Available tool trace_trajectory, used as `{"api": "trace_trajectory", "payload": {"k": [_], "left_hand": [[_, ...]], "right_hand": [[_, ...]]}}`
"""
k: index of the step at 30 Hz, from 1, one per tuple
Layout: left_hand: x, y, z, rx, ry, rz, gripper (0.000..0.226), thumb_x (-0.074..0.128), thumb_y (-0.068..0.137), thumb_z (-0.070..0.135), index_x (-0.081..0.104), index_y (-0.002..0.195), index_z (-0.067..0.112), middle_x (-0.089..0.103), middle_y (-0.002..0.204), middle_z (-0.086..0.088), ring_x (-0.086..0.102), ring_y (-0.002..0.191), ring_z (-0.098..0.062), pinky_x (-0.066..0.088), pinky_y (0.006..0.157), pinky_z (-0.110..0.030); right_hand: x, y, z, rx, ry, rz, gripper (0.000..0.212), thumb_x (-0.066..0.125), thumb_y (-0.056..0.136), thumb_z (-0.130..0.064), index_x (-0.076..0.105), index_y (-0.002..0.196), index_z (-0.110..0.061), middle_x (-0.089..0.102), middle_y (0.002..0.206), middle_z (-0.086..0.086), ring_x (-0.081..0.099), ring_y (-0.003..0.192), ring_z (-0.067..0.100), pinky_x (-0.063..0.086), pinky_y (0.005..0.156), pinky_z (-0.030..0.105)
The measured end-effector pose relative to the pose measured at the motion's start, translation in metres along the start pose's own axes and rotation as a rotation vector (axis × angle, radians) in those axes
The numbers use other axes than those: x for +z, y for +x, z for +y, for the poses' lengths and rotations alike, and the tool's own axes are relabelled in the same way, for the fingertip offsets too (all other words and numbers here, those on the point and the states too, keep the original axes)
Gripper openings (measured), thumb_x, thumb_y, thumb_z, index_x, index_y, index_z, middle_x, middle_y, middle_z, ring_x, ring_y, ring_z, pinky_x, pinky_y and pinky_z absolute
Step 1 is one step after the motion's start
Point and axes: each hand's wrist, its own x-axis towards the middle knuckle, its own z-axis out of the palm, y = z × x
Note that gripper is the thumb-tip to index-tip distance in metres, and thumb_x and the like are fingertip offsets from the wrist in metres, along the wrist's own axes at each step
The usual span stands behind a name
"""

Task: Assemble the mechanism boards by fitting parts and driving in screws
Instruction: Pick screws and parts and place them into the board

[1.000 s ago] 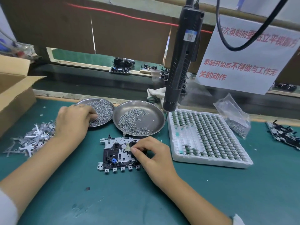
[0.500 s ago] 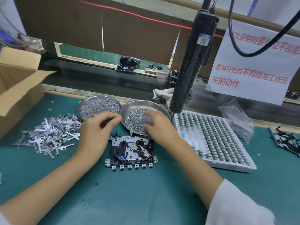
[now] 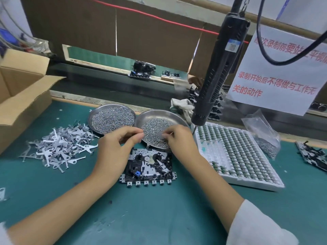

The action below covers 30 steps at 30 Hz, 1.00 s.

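Green mat (image 3: 159,218) | mechanism board (image 3: 150,167) flat, long axis left-right

The two round dishes (image 3: 160,115) at twelve o'clock from the board are smooth brushed metal with a dull shine, and the screws (image 3: 113,119) heaped in them glint like bright steel. The board (image 3: 150,165) is pale stamped metal carrying glossy black plastic parts and one blue plastic piece. At nine o'clock lies a pile of flat, matt grey metal levers (image 3: 58,149). The tray (image 3: 247,179) at three o'clock is white foam, slightly rough. The table (image 3: 150,218) has a matt green mat, scuffed. The box (image 3: 23,96) is plain brown cardboard. The screwdriver (image 3: 217,68) has a matt black plastic body. The bag (image 3: 261,131) is clear, crinkled plastic; the sign (image 3: 276,73) is white paper.
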Motion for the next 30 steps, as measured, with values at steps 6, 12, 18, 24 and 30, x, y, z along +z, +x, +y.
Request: {"api": "trace_trajectory", "payload": {"k": [6, 12, 18, 24, 30], "left_hand": [[0.005, -0.007, 0.005, 0.000, -0.056, -0.061, 0.016, 0.071, 0.080, 0.012, 0.070, 0.079, 0.028, 0.070, 0.078, 0.016, 0.063, 0.072, 0.002, 0.045, 0.070, -0.008], [0.012, -0.014, 0.012, -0.022, -0.201, -0.107, 0.011, 0.074, 0.073, 0.014, 0.070, 0.078, 0.024, 0.071, 0.076, 0.010, 0.064, 0.071, 0.000, 0.046, 0.069, -0.009], [0.016, -0.021, 0.022, -0.020, -0.324, -0.107, 0.013, 0.074, 0.063, 0.021, 0.071, 0.075, 0.020, 0.072, 0.072, 0.007, 0.065, 0.066, 0.000, 0.048, 0.061, -0.009], [0.018, -0.021, 0.023, -0.048, -0.420, -0.130, 0.009, 0.073, 0.062, 0.017, 0.073, 0.072, 0.018, 0.073, 0.074, 0.005, 0.068, 0.069, -0.005, 0.051, 0.065, -0.013], [0.015, -0.020, 0.024, -0.081, -0.531, -0.177, 0.021, 0.082, 0.052, 0.040, 0.074, 0.068, 0.029, 0.070, 0.073, 0.012, 0.063, 0.068, -0.001, 0.050, 0.064, -0.013]], "right_hand": [[-0.017, -0.026, -0.008, 0.137, 0.664, 0.099, 0.014, 0.071, 0.080, -0.002, 0.071, 0.071, -0.014, 0.072, 0.073, 0.005, 0.069, 0.072, 0.016, 0.057, 0.068, 0.027], [-0.027, -0.057, -0.010, 0.192, 1.095, -0.086, 0.004, 0.079, 0.071, -0.008, 0.076, 0.074, -0.010, 0.072, 0.073, 0.013, 0.071, 0.071, 0.020, 0.055, 0.068, 0.021], [-0.023, -0.068, -0.016, 0.229, 1.310, -0.212, 0.014, 0.077, 0.063, -0.022, 0.076, 0.073, -0.013, 0.069, 0.068, 0.007, 0.063, 0.061, 0.012, 0.053, 0.066, 0.019], [-0.020, -0.072, -0.026, 0.258, 1.503, -0.248, 0.011, 0.066, 0.072, -0.011, 0.071, 0.075, -0.002, 0.068, 0.069, 0.008, 0.062, 0.058, 0.011, 0.052, 0.061, 0.017], [-0.017, -0.075, -0.034, 0.252, 1.609, -0.274, 0.012, 0.064, 0.072, -0.014, 0.074, 0.070, -0.008, 0.067, 0.065, 0.005, 0.062, 0.060, 0.010, 0.052, 0.062, 0.017]]}}
